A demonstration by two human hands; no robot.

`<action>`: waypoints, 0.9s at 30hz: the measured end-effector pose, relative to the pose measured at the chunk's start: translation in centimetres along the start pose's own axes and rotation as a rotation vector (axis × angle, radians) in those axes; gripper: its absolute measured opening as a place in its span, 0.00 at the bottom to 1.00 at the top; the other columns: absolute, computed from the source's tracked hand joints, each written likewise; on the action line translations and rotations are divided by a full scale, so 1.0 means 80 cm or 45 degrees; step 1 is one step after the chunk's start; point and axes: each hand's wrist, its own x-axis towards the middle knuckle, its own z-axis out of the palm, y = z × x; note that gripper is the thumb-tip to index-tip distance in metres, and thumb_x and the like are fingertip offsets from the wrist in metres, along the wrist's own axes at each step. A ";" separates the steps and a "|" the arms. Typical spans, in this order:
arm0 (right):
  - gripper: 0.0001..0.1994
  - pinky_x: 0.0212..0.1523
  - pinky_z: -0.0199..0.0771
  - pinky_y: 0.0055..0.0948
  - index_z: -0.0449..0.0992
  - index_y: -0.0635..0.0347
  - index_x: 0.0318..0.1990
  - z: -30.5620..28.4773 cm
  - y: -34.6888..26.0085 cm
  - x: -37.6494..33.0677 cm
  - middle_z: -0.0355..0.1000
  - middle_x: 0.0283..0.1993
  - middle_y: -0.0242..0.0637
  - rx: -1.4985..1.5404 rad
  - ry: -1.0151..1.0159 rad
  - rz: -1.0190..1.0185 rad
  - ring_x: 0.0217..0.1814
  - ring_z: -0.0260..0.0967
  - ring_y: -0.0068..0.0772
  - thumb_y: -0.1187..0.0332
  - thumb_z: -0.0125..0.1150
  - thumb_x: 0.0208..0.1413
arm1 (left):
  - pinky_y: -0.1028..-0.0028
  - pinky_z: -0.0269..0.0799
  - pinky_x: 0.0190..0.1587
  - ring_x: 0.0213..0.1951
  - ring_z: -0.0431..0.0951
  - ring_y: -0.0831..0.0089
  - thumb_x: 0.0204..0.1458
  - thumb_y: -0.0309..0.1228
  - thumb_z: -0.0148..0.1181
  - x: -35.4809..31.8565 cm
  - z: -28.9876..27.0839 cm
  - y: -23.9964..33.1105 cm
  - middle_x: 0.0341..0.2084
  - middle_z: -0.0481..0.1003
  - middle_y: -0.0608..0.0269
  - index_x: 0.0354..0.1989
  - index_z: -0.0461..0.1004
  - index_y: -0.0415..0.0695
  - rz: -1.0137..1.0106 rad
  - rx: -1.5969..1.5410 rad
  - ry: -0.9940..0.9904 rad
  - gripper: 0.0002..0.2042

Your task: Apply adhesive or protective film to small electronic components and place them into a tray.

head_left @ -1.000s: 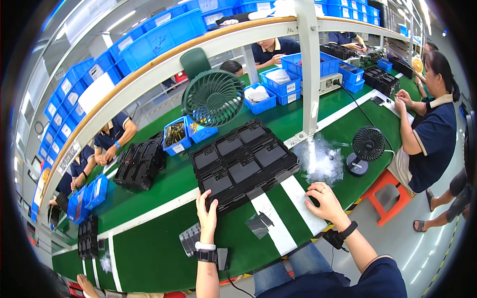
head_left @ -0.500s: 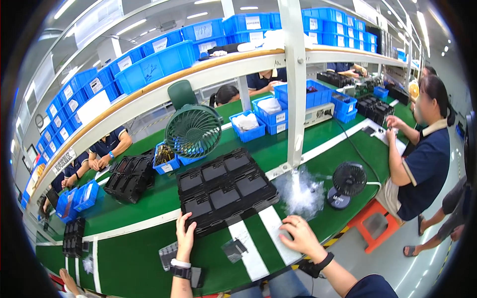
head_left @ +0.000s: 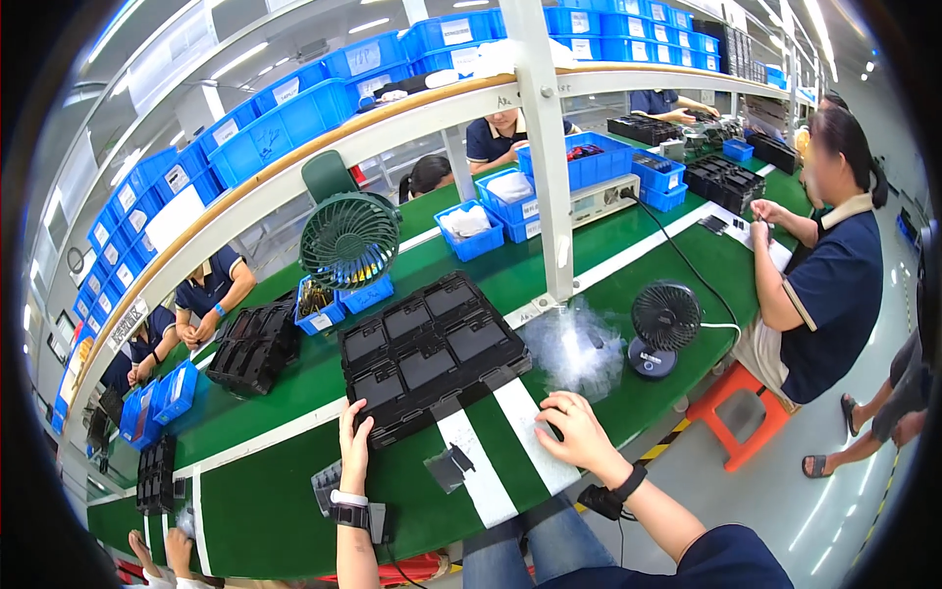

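Tray stack [head_left: 432,353] touching left hand [head_left: 354,447] fingertips.

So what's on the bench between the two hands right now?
In the head view, between the left hand and the right hand lie a small dark flat part on the green mat and a white strip.

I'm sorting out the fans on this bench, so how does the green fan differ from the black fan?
The green fan is the larger, and stands at the back of the green bench, behind the black tray stack; the black fan is smaller and sits near the front edge, to the right. The green fan's grille is green; the black fan's is black, and a white cable runs to it. Both have round wire grilles and stand upright.
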 end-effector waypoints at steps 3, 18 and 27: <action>0.09 0.55 0.60 0.41 0.74 0.57 0.32 0.001 0.003 -0.001 0.68 0.43 0.38 -0.016 0.032 0.049 0.54 0.61 0.44 0.69 0.63 0.42 | 0.68 0.42 0.64 0.65 0.49 0.60 0.50 0.30 0.54 -0.001 0.003 0.003 0.59 0.58 0.49 0.49 0.70 0.43 0.020 -0.018 0.002 0.16; 0.08 0.54 0.60 0.37 0.74 0.59 0.28 0.004 0.010 0.003 0.69 0.38 0.38 0.069 0.036 0.105 0.50 0.63 0.42 0.68 0.62 0.38 | 0.67 0.43 0.64 0.65 0.50 0.60 0.50 0.31 0.54 0.009 0.004 -0.010 0.58 0.60 0.49 0.48 0.70 0.44 0.124 0.051 0.027 0.16; 0.08 0.54 0.60 0.38 0.73 0.56 0.28 -0.003 0.003 -0.002 0.69 0.36 0.35 0.062 -0.068 -0.002 0.51 0.63 0.42 0.68 0.63 0.39 | 0.67 0.43 0.64 0.64 0.51 0.58 0.49 0.30 0.52 0.002 0.009 0.006 0.60 0.56 0.49 0.52 0.67 0.43 0.095 0.047 0.012 0.19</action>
